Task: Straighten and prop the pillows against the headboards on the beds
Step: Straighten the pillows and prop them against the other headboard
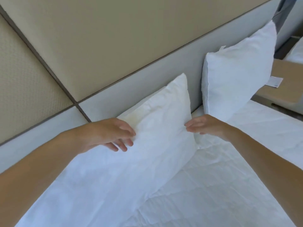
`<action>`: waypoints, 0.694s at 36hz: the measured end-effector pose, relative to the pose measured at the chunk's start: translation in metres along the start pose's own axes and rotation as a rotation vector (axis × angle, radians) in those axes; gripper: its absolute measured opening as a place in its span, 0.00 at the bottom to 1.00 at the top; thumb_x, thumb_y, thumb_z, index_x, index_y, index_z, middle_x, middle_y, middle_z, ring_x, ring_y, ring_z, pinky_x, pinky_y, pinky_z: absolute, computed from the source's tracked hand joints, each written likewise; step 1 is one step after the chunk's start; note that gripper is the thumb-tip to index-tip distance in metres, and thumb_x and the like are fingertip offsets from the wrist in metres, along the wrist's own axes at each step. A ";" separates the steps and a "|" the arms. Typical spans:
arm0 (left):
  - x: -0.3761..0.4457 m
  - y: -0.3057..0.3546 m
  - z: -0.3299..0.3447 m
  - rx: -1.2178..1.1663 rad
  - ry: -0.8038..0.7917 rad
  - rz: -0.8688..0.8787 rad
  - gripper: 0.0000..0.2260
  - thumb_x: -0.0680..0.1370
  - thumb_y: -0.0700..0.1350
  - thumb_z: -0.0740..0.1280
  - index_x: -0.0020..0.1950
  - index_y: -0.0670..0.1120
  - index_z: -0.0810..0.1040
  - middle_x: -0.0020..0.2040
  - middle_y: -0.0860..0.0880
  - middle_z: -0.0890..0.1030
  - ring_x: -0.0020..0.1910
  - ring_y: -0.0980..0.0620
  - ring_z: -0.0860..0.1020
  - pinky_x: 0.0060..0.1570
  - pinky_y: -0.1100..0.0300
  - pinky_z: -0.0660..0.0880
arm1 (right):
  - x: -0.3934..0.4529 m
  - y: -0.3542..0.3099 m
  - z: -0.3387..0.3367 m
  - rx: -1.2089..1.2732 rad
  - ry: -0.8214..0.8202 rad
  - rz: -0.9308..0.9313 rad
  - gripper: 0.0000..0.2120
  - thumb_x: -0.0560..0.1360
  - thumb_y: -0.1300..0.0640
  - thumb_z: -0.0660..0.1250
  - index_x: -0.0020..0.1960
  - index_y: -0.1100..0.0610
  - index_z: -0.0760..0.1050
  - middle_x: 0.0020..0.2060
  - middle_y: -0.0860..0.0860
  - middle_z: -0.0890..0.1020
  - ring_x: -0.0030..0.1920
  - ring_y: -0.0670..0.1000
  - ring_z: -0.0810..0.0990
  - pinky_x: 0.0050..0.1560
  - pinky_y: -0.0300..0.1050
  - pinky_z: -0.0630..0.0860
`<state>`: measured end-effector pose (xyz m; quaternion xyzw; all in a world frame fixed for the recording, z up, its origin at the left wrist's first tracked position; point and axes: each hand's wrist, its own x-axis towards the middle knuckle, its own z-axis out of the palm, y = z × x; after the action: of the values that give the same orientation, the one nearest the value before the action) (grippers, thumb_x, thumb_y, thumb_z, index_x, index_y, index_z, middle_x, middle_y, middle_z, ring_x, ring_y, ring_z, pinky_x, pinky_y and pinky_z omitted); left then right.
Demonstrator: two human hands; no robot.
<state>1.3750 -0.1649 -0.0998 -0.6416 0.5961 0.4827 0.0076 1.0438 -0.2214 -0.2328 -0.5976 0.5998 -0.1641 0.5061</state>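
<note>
Two white pillows lean against the grey padded headboard (147, 74). The near pillow (157, 128) stands tilted in the middle of the view, its lower part running toward me. My left hand (109, 133) rests on its left edge with the fingers spread and touching the fabric. At its right edge is my right hand (205, 125), fingers apart, just touching or a hair off the corner. The far pillow (237, 76) stands upright to the right, with a small label hanging at its side.
White quilted bedding (221, 185) covers the mattress below the pillows. Beige wall panels (98, 38) rise above the headboard. A light wooden bedside table (288, 89) stands past the bed's right side.
</note>
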 end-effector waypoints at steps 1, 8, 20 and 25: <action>0.002 0.013 0.004 0.005 0.019 0.046 0.09 0.80 0.48 0.63 0.57 0.51 0.78 0.49 0.52 0.86 0.48 0.53 0.84 0.52 0.56 0.79 | -0.002 0.014 0.004 0.063 0.043 -0.017 0.12 0.70 0.47 0.76 0.53 0.46 0.83 0.51 0.41 0.85 0.55 0.41 0.81 0.57 0.42 0.76; 0.032 0.098 0.033 0.008 0.156 0.335 0.08 0.80 0.45 0.63 0.53 0.48 0.82 0.48 0.50 0.86 0.48 0.52 0.84 0.53 0.54 0.78 | 0.005 0.095 0.042 0.379 0.437 -0.001 0.14 0.74 0.49 0.73 0.58 0.50 0.76 0.46 0.50 0.83 0.48 0.48 0.82 0.43 0.40 0.74; 0.164 0.203 0.062 0.048 0.532 0.569 0.07 0.78 0.45 0.63 0.46 0.50 0.81 0.42 0.49 0.84 0.43 0.50 0.82 0.49 0.48 0.79 | 0.102 0.205 0.019 0.337 0.592 0.168 0.24 0.76 0.43 0.67 0.66 0.53 0.66 0.57 0.55 0.75 0.56 0.54 0.76 0.54 0.46 0.73; 0.221 0.230 0.051 0.197 0.585 0.583 0.05 0.75 0.49 0.65 0.48 0.53 0.78 0.48 0.47 0.83 0.49 0.47 0.81 0.55 0.47 0.79 | 0.161 0.238 0.009 0.407 0.621 0.364 0.36 0.74 0.37 0.65 0.73 0.56 0.59 0.70 0.57 0.65 0.71 0.58 0.65 0.72 0.53 0.63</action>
<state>1.1272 -0.3687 -0.1355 -0.5522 0.7730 0.2029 -0.2374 0.9569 -0.3048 -0.4937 -0.2915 0.7753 -0.3598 0.4296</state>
